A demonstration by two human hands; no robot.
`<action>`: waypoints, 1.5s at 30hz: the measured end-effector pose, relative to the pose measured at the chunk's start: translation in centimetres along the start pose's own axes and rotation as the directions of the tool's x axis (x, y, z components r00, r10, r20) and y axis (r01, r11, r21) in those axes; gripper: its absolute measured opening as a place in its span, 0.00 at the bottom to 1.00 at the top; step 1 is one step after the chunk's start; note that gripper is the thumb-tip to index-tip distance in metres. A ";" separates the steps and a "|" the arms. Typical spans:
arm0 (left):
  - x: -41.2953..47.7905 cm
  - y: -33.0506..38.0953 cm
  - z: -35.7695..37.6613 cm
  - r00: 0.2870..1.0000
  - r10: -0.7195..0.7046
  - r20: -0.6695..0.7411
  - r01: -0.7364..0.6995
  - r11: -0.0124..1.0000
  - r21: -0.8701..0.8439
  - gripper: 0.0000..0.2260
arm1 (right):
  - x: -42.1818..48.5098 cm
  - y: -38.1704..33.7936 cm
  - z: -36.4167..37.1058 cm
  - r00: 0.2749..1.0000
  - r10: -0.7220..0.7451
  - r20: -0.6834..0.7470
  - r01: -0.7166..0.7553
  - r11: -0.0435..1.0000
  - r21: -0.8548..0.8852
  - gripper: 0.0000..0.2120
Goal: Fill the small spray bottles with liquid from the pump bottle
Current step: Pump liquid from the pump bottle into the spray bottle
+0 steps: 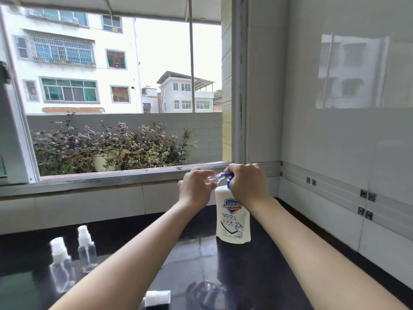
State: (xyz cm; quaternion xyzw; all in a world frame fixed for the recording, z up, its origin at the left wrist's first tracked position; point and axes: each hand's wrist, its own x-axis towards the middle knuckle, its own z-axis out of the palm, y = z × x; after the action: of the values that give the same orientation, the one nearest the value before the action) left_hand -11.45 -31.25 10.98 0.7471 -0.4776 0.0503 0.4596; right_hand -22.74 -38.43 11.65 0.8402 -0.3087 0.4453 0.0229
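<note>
Filling step under way. My left hand (196,186) is closed around a small clear bottle (212,179), tipped over so its open mouth points to 3 o'clock, right up against the blue nozzle (224,174) of the pump bottle (232,217). I can't tell whether the nozzle tip is actually inside the mouth or only touching it; the fingers cover the join.

My right hand (245,182) is curled down over the pump head, gripping it from above, knuckles up. The pump bottle stands upright on the dark counter (279,265), at about 1 o'clock from me.

No liquid visible in the held bottle, though it is small and blurred, so that is a weak read.

Two more spray bottles stand at 9 o'clock, capped and looking empty: the nearer one (60,265) and the farther one (86,249), just beside each other. A loose white spray cap (157,298) lies on its side at 6 o'clock, probably off the bottle in my left hand.

Next move, as I judge it: press the pump head straight down while holding the small bottle steady against the nozzle. The mouth is narrow; any slip and soap runs over my fingers. Slow, short strokes, and check the level between them.
</note>
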 end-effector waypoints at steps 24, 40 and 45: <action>0.1 0.0 0.2 0.999 -0.019 -0.036 0.018 1.000 -0.025 0.11 | -0.5 -0.3 0.4 0.999 0.021 -0.040 -0.023 0.998 -0.054 0.14; 0.1 -0.3 0.5 0.998 -0.004 -0.060 0.004 1.000 -0.005 0.13 | -1.2 -0.2 0.8 0.999 0.025 -0.044 -0.025 1.000 -0.005 0.14; 0.6 0.4 0.1 0.997 0.020 -0.078 -0.018 1.000 0.025 0.11 | 1.3 -0.4 -0.3 0.999 0.014 0.046 -0.014 1.000 0.004 0.13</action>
State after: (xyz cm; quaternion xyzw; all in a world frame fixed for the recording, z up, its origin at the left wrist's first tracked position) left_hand -11.48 -31.76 11.47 0.7456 -0.4656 0.0896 0.4683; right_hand -22.24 -38.69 12.93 0.8480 -0.3140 0.4268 0.0112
